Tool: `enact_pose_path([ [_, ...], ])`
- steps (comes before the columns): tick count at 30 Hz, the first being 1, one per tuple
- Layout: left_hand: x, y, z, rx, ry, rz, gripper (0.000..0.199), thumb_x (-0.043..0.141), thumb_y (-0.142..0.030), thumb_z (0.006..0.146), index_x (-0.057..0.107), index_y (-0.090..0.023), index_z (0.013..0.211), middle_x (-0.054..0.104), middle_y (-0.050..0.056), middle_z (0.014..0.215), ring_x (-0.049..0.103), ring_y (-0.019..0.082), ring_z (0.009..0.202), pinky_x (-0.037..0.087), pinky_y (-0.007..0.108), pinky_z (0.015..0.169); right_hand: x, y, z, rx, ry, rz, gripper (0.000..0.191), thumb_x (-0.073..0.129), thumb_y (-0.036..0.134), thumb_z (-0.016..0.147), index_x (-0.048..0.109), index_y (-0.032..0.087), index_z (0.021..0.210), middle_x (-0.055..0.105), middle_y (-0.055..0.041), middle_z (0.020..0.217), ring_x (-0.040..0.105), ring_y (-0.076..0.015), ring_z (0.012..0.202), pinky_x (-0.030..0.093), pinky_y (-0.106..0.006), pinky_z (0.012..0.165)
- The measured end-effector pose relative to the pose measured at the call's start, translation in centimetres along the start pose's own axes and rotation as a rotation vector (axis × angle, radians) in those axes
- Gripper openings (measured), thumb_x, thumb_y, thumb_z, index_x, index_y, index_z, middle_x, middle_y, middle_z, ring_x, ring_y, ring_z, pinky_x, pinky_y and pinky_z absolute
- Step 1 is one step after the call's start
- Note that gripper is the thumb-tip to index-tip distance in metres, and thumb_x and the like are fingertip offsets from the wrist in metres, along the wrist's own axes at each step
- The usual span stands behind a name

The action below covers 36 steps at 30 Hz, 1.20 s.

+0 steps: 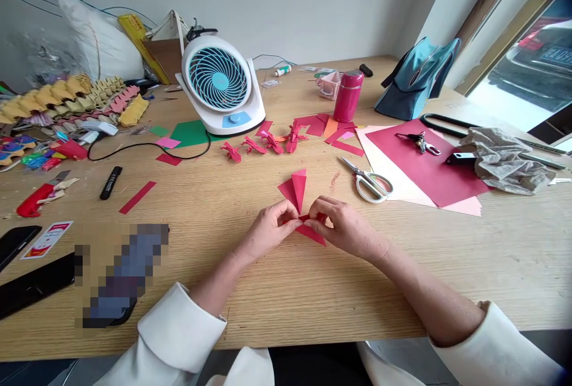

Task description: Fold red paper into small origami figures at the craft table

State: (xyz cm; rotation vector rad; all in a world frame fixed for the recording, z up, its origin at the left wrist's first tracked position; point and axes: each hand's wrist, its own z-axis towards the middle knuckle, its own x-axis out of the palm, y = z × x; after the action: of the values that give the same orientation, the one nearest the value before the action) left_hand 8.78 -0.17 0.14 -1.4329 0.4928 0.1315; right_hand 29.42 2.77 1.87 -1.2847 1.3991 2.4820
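Note:
Between my two hands, at the front middle of the table, is a piece of red paper (pixel 315 234) with folds in it. My left hand (pixel 279 222) pinches its left side between thumb and fingers. My right hand (pixel 342 225) pinches the right side, the thumbs nearly meeting. Fingers hide part of the paper. Just beyond my fingertips lies a folded red paper piece (pixel 298 188), pointed towards me. White-handled scissors (pixel 370 182) rest to the right. Farther back stand several small folded red paper figures (pixel 272 143) in a row.
A white fan (pixel 218 82) stands at the back, its cord (pixel 147 146) running left. A pink flask (pixel 348 97) and blue bag (pixel 420 79) are back right. Red sheets (pixel 429 165) lie right. A marker (pixel 111 183), red strip (pixel 137 197) and phones (pixel 40 282) are left.

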Motion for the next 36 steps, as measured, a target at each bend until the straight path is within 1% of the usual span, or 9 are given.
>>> enact_pose_path([
  [4, -0.2, 0.1, -0.2, 0.02, -0.089, -0.021, 0.011, 0.06, -0.022, 0.085, 0.055, -0.016, 0.078, 0.055, -0.002, 0.073, 0.051, 0.01, 0.069, 0.042, 0.021, 0.066, 0.2, -0.2, 0.2, 0.072, -0.004, 0.144, 0.004, 0.063, 0.02, 0.087, 0.061, 0.016, 0.086, 0.061, -0.0017, 0.082, 0.057, -0.0113, 0.068, 0.046, -0.024, 0.064],
  [10, -0.1, -0.4, -0.6, 0.021, -0.055, -0.089, 0.009, 0.065, -0.022, 0.083, 0.062, -0.015, 0.085, 0.064, 0.002, 0.082, 0.059, 0.012, 0.078, 0.047, 0.024, 0.074, 0.4, 0.2, 0.3, 0.151, 0.007, 0.226, 0.009, 0.061, 0.022, 0.086, 0.059, 0.017, 0.079, 0.061, -0.0001, 0.074, 0.054, -0.0109, 0.064, 0.045, -0.024, 0.061],
  [17, 0.1, -0.6, -0.7, 0.0, -0.086, -0.131, 0.013, 0.068, -0.025, 0.081, 0.062, -0.014, 0.08, 0.064, 0.001, 0.076, 0.057, 0.011, 0.07, 0.046, 0.022, 0.068, 0.7, 0.6, 0.2, 0.202, -0.042, 0.229, 0.016, 0.059, 0.028, 0.087, 0.055, 0.017, 0.076, 0.059, 0.0012, 0.066, 0.049, -0.0104, 0.057, 0.04, -0.023, 0.054],
  [24, 0.4, 0.3, -0.6, 0.019, -0.092, -0.152, 0.014, 0.069, -0.026, 0.08, 0.062, -0.014, 0.078, 0.063, 0.0, 0.073, 0.056, 0.011, 0.068, 0.046, 0.022, 0.066, 1.1, 0.3, 0.0, 0.195, -0.065, 0.195, 0.018, 0.057, 0.029, 0.088, 0.052, 0.019, 0.075, 0.059, 0.0004, 0.066, 0.051, -0.0116, 0.059, 0.04, -0.023, 0.053],
  [28, 0.3, 0.2, -0.7, 0.025, -0.085, -0.16, 0.015, 0.069, -0.026, 0.081, 0.061, -0.014, 0.077, 0.063, 0.0, 0.074, 0.057, 0.011, 0.069, 0.047, 0.022, 0.067, 1.2, 0.2, 0.0, 0.178, -0.067, 0.18, 0.017, 0.057, 0.028, 0.089, 0.053, 0.019, 0.076, 0.06, 0.0001, 0.068, 0.051, -0.0115, 0.061, 0.04, -0.023, 0.055],
  [31, 0.3, -0.1, -0.7, 0.018, -0.079, -0.156, 0.015, 0.068, -0.025, 0.082, 0.063, -0.015, 0.09, 0.065, 0.0, 0.076, 0.06, 0.011, 0.071, 0.048, 0.023, 0.07, 1.2, 0.3, 0.0, 0.16, -0.082, 0.192, 0.016, 0.058, 0.027, 0.088, 0.052, 0.019, 0.076, 0.06, 0.0007, 0.069, 0.051, -0.0109, 0.06, 0.041, -0.023, 0.055],
  [33, 0.2, -0.2, -0.7, 0.002, -0.071, -0.134, 0.023, 0.068, -0.024, 0.082, 0.065, -0.015, 0.103, 0.067, 0.001, 0.077, 0.061, 0.012, 0.073, 0.049, 0.024, 0.073, 1.2, 0.4, -0.1, 0.159, -0.09, 0.198, 0.015, 0.058, 0.026, 0.088, 0.052, 0.019, 0.076, 0.059, 0.0011, 0.068, 0.05, -0.0105, 0.059, 0.041, -0.023, 0.055],
  [34, 0.2, -0.2, -0.7, -0.008, -0.064, -0.121, 0.024, 0.067, -0.024, 0.083, 0.066, -0.015, 0.105, 0.068, 0.001, 0.078, 0.062, 0.013, 0.074, 0.049, 0.024, 0.074, 1.2, 0.5, -0.1, 0.159, -0.094, 0.2, 0.015, 0.058, 0.026, 0.088, 0.052, 0.019, 0.076, 0.059, 0.0012, 0.068, 0.05, -0.0105, 0.058, 0.041, -0.023, 0.055],
  [36, 0.2, -0.1, -0.7, -0.018, -0.045, -0.102, 0.019, 0.067, -0.024, 0.083, 0.069, -0.014, 0.098, 0.07, 0.004, 0.081, 0.063, 0.014, 0.077, 0.049, 0.025, 0.074, 1.2, 0.5, -0.1, 0.157, -0.099, 0.204, 0.015, 0.058, 0.026, 0.088, 0.052, 0.019, 0.077, 0.059, 0.0012, 0.068, 0.051, -0.0106, 0.059, 0.042, -0.023, 0.056],
])
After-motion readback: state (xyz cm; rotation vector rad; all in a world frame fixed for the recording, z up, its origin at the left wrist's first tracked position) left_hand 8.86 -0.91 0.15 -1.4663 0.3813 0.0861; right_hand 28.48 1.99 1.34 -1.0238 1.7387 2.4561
